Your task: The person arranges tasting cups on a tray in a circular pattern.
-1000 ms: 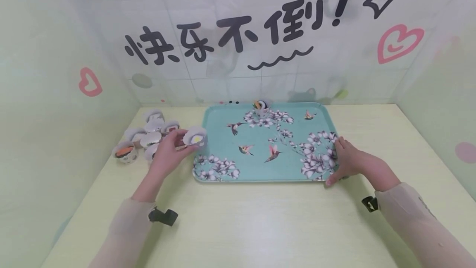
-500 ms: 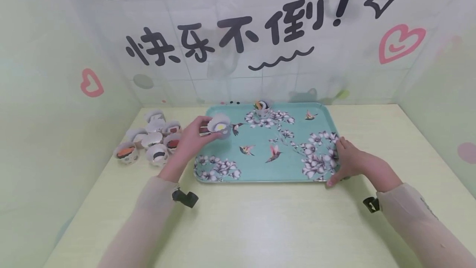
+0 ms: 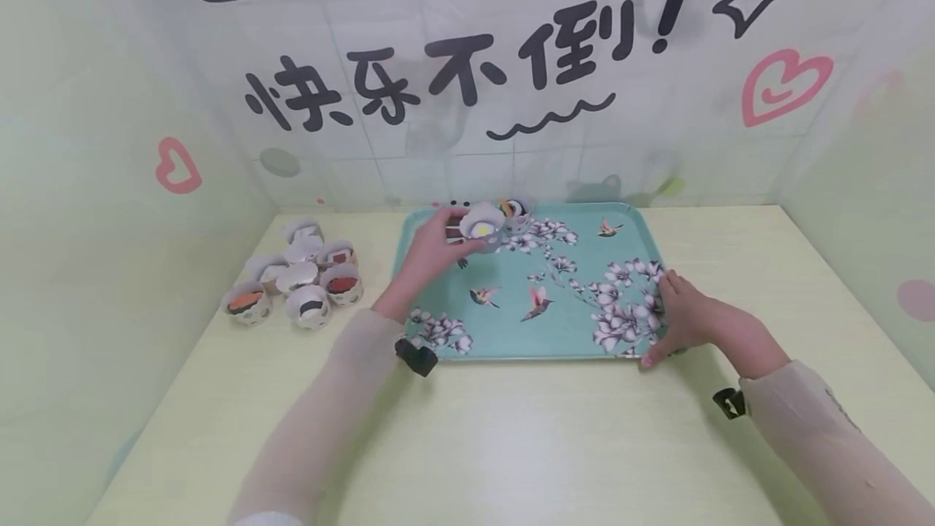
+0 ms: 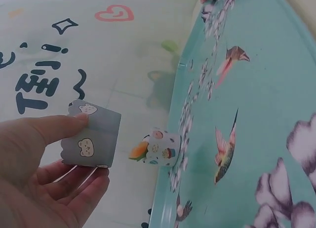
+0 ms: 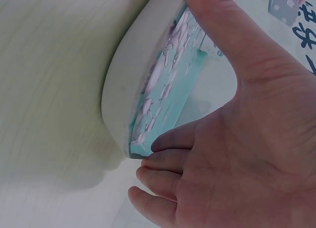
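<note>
My left hand (image 3: 434, 254) grips a small grey paper cup (image 4: 102, 134) printed with cartoon faces. In the head view a white filling with a yellow middle shows inside this cup (image 3: 484, 227). The cup is above the back left of a turquoise tray (image 3: 540, 339) patterned with flowers and birds. Close to its right, a patterned cup with sushi-like contents (image 4: 163, 148) stands at the tray's back edge. My right hand (image 3: 690, 316) touches the tray's front right corner. In the right wrist view its thumb (image 5: 222, 25) and fingers (image 5: 160, 183) are spread around that corner.
Several filled paper cups are grouped on the table's left side, including one with an orange topping (image 3: 247, 301) and one with a red filling (image 3: 342, 284). A lettered backdrop (image 3: 453, 128) rises behind the pale table (image 3: 511, 437).
My left hand has carried the paper cup rightward and back, from beside the tray's left edge to near the cup at its back. The right hand stays at the tray corner.
</note>
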A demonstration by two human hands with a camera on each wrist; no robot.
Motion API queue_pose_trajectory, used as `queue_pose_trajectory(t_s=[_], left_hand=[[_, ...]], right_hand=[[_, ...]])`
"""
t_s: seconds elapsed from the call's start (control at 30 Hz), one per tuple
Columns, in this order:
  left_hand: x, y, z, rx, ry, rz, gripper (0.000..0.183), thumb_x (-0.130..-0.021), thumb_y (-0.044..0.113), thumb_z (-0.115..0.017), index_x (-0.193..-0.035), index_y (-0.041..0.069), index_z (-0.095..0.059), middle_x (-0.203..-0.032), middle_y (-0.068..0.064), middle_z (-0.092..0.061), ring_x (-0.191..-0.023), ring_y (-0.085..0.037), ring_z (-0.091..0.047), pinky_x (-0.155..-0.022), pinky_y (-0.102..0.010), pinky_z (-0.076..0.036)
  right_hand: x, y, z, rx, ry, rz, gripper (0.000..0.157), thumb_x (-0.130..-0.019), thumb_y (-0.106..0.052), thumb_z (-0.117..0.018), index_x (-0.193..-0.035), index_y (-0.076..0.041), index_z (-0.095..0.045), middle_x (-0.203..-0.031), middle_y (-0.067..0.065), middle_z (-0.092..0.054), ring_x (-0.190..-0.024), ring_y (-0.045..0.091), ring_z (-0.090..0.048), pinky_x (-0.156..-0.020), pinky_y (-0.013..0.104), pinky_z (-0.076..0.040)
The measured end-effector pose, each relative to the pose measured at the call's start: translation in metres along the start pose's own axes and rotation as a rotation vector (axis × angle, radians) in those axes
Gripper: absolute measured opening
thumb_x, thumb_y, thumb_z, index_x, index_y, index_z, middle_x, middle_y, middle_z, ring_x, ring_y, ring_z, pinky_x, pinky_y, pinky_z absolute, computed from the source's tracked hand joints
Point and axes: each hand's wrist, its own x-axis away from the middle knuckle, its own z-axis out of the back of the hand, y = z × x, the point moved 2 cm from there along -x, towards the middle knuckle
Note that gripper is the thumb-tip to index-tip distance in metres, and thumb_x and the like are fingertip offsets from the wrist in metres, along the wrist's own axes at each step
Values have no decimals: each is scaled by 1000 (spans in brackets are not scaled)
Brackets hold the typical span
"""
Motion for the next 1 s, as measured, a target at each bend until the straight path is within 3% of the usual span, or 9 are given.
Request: queue_pose_trajectory(t_s=[0.37, 0.77, 1.0], left_hand=[[-29, 15, -48, 4, 11, 10, 54, -88, 21, -77, -133, 6, -52, -131, -12, -61, -119, -27, -63, -99, -38, -56], [-43, 13, -87, 21, -5, 45, 49, -90, 20, -75, -131, 8, -52, -132, -11, -61, -121, -25, -62, -100, -38, -54], [-53, 7, -105, -52, 4, 70, 51, -90, 22, -75, -134, 8, -53, -130, -9, -62, -116, -24, -62, -95, -38, -55]], right_hand=[[3, -2, 2, -23, -24, -23, 149, -57, -58, -90, -145, 26, -5, -152, 49, -1, -142, 62, -4, -118, 67, -17], [2, -2, -3, -27, -10, -16, 149, -56, -59, -90, -145, 27, -6, -152, 49, -2, -143, 62, -6, -118, 67, -19], [2, -1, 0, -22, -10, -17, 149, -56, -59, -90, -144, 27, -6, -151, 49, -1, -143, 62, -6, -118, 66, -18]])
